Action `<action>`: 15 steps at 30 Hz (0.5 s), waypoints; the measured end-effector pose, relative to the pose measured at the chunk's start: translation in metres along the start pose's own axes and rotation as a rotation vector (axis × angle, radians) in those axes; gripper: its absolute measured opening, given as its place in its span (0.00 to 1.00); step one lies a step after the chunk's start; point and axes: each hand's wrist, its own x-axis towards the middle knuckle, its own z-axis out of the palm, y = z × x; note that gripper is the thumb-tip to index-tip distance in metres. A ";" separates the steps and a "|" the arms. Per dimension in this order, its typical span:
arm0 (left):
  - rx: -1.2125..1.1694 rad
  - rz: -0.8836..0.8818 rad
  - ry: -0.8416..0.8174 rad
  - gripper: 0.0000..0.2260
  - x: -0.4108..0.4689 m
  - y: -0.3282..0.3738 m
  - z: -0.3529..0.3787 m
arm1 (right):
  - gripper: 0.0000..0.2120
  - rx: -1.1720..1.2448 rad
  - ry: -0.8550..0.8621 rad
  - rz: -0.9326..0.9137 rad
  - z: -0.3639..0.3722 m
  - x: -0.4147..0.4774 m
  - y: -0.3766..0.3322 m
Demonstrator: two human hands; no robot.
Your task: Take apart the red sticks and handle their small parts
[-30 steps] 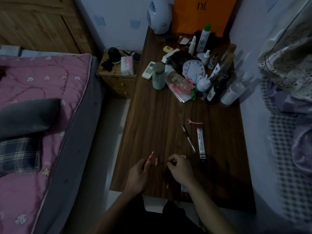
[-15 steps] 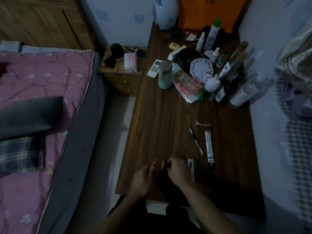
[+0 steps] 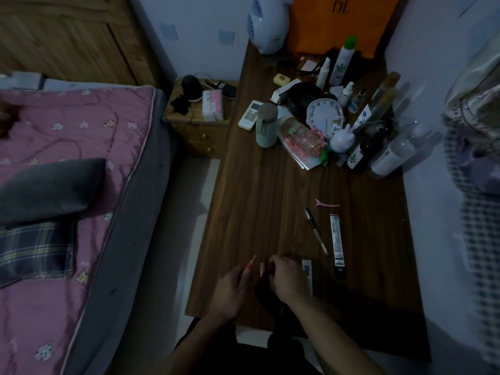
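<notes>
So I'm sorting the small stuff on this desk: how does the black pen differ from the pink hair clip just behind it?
The black pen is long, thin and dark with a pale front half, while the pink hair clip is shorter and pink. The pen lies slanted, running toward the near edge; the clip lies crosswise. The pen sits nearer the right hand than the clip does. Both lie flat on the wooden desk, untouched.

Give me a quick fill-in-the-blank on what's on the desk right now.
1. The left hand pinches a thin ____-tipped stick.
2. The black pen lies just ____ of the long black packet.
3. The pink clip lies on the ____.
4. The wall bag is ____.

Missing: red; left; desk; orange
</notes>
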 end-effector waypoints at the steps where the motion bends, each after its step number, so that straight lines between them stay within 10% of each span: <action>1: 0.002 -0.004 -0.002 0.13 -0.001 0.001 -0.001 | 0.10 -0.002 -0.021 -0.016 0.001 0.000 0.000; 10: 0.006 -0.013 0.017 0.12 -0.015 0.002 -0.004 | 0.05 -0.015 0.008 -0.006 0.002 -0.002 -0.009; 15: -0.005 0.043 0.047 0.12 -0.024 0.009 -0.008 | 0.04 0.463 -0.036 0.097 -0.024 -0.014 -0.018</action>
